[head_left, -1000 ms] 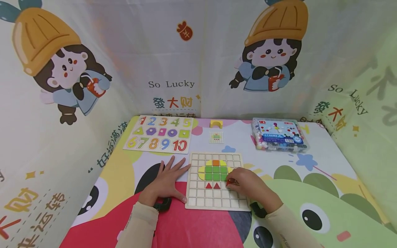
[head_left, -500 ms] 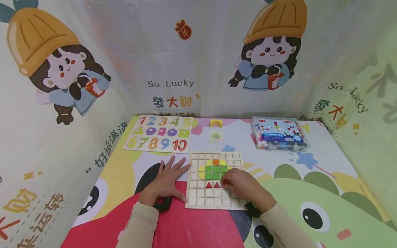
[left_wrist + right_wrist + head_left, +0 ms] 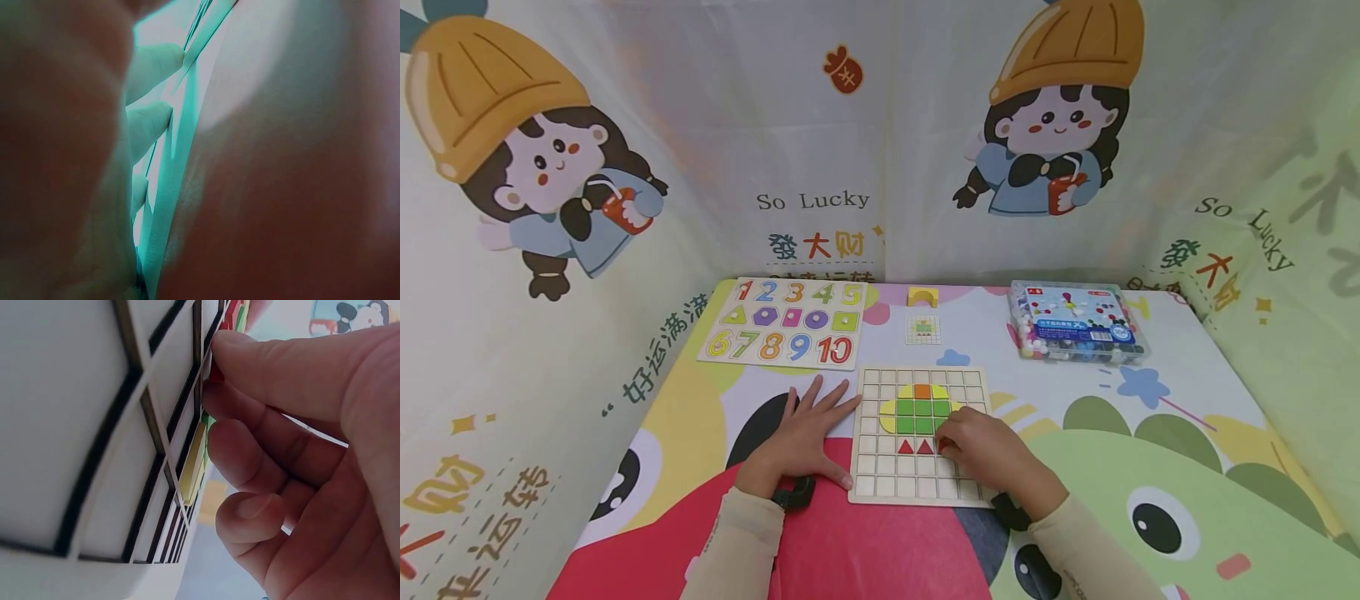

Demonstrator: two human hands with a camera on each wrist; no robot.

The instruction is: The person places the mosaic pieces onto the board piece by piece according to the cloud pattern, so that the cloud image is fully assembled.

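Note:
A wooden grid board (image 3: 906,488) lies on the table before me, with green square tiles (image 3: 922,418), yellow rounded tiles (image 3: 887,417) and an orange tile (image 3: 922,392) in its cells. Two red triangle tiles (image 3: 906,447) sit side by side in the row below the green. Beside them, my right hand (image 3: 992,450) pinches a small red tile (image 3: 217,372) between thumb and index finger, down at the grid; its shape is mostly hidden. My left hand (image 3: 797,436) lies with spread fingers, its fingertips and thumb touching the board's left edge.
A number puzzle board (image 3: 781,323) lies at the back left. Behind the grid are a small pattern card (image 3: 922,331) and a yellow arch block (image 3: 922,297). A clear box of coloured beads (image 3: 1077,322) stands at the back right. Printed curtains surround the table.
My right hand has moved a little left with the red tile, down to the cell beside the two red triangles, and then stays there. My left hand has not moved.

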